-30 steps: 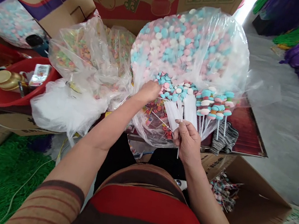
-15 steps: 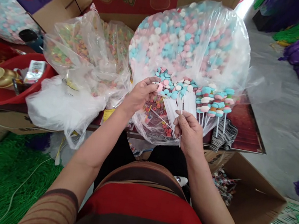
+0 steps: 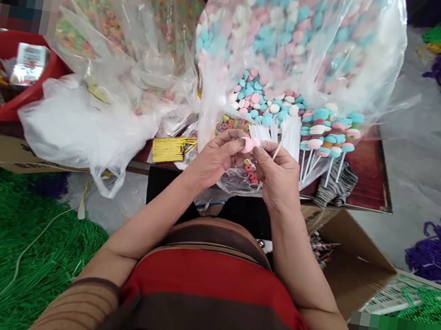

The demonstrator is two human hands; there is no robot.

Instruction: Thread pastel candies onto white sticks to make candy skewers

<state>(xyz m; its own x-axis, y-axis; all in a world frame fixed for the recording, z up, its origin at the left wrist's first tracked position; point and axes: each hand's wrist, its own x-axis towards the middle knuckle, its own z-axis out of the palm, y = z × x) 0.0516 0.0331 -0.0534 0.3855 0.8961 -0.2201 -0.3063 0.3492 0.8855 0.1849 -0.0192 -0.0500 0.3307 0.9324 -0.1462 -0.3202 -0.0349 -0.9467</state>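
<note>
My left hand point(image 3: 218, 160) pinches a soft pink candy point(image 3: 251, 145), which looks like a marshmallow, between thumb and fingers. On its other side, my right hand point(image 3: 281, 176) touches the same candy with its fingertips. A thin white stick point(image 3: 277, 150) pokes up from between my right fingers; whether its tip is in the candy is hidden. Just beyond my hands lie a bundle of white sticks point(image 3: 292, 132) and loose pink, blue and white candies point(image 3: 267, 119). To their right, several finished candy skewers point(image 3: 318, 129) rest with their sticks toward me.
A big clear bag of candies point(image 3: 267, 37) stands behind, with a bag of coloured rings point(image 3: 113, 23) on its left. Yellow twist ties point(image 3: 170, 149), a white plastic bag point(image 3: 86, 131) and a red basin point(image 3: 42, 93) sit leftward. A grey knitted glove point(image 3: 338, 184) lies under the skewers.
My hands have come together. The pink candy in my left hand has moved right and toward me, meeting my right hand with the stick. The camera view has shifted closer to the table.
</note>
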